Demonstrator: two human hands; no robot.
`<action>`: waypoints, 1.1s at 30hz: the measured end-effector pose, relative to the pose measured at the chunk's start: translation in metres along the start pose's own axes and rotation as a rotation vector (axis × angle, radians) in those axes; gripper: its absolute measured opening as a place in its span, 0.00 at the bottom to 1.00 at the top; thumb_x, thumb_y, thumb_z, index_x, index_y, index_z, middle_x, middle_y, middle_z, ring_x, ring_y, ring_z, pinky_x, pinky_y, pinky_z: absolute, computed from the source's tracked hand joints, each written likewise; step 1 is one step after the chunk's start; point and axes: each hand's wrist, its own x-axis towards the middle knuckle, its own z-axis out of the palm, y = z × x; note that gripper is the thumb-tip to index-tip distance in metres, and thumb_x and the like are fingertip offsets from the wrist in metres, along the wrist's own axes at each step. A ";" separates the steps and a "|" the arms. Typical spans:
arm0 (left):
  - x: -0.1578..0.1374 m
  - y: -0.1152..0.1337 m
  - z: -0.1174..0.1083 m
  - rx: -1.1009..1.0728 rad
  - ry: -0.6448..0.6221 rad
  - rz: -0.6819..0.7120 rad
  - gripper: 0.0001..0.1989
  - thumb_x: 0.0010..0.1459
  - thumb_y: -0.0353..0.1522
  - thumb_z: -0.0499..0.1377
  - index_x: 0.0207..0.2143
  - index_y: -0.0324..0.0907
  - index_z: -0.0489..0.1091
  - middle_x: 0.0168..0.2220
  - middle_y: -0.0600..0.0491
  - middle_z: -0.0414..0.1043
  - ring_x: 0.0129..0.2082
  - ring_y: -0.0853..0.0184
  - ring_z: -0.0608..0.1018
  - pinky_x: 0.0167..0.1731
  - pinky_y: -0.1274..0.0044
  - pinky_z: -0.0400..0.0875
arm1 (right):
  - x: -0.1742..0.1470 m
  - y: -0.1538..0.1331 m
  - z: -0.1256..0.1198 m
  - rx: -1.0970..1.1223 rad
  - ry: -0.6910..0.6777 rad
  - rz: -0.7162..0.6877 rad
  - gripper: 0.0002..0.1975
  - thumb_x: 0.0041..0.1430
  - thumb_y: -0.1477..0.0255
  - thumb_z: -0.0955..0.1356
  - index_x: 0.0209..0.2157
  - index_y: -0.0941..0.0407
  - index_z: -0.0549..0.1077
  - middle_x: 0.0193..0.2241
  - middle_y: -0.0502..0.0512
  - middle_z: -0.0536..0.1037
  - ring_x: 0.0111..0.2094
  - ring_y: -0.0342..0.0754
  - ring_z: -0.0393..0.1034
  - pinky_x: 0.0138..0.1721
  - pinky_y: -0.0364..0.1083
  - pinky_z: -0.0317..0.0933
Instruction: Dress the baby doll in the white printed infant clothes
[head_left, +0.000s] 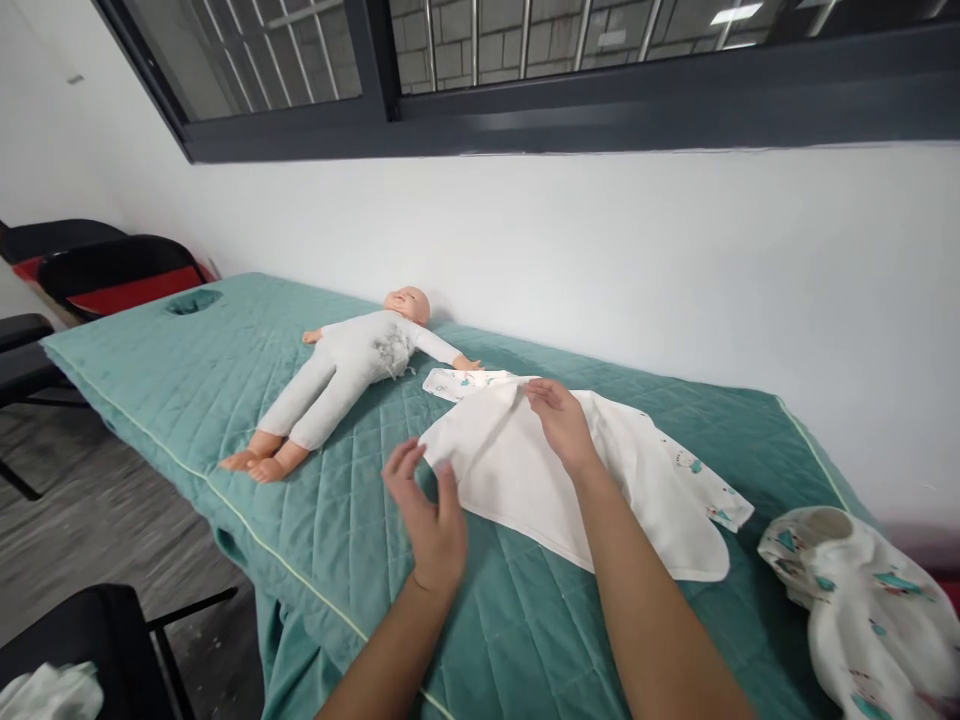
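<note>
A white baby shirt (pixel 525 470) with printed sleeves lies spread, plain side up, on the green quilted bed cover (pixel 337 530). My left hand (pixel 431 515) is beside its left edge, thumb and fingers apart, with nothing held. Over the shirt's upper part is my right hand (pixel 561 425), fingers stretched out, their tips at a fold in the cloth. Past the shirt, a baby doll (pixel 341 365) in white lies on its back, head toward the wall and bare feet toward the near edge. One doll hand touches or nearly touches the shirt's far sleeve.
A bundled white printed cloth (pixel 874 610) sits at the right. Black chairs (pixel 120 275) stand beyond the bed's left end. Another black chair (pixel 90 640), with white cloth (pixel 52 692) on it, is at lower left. A white wall (pixel 600 250) and dark-framed window border the far side.
</note>
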 end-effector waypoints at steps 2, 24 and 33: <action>-0.006 0.006 0.003 0.040 -0.189 0.219 0.12 0.65 0.31 0.55 0.51 0.45 0.64 0.55 0.45 0.64 0.57 0.61 0.69 0.58 0.64 0.65 | -0.001 0.008 0.002 -0.136 -0.018 0.009 0.16 0.65 0.68 0.59 0.49 0.56 0.71 0.49 0.59 0.79 0.50 0.49 0.74 0.55 0.52 0.66; -0.015 0.029 0.024 0.743 -1.047 0.288 0.14 0.66 0.30 0.46 0.43 0.45 0.71 0.42 0.53 0.79 0.36 0.62 0.80 0.32 0.72 0.63 | 0.013 0.008 0.035 -0.743 -0.175 0.008 0.44 0.61 0.64 0.63 0.70 0.69 0.40 0.68 0.73 0.55 0.71 0.59 0.45 0.68 0.58 0.37; -0.012 0.027 0.023 0.650 -1.020 0.283 0.14 0.65 0.29 0.47 0.44 0.45 0.72 0.42 0.53 0.80 0.39 0.62 0.80 0.34 0.72 0.63 | -0.042 0.000 -0.016 -0.490 -0.450 -0.159 0.40 0.58 0.57 0.69 0.68 0.58 0.56 0.68 0.64 0.60 0.69 0.57 0.52 0.68 0.56 0.46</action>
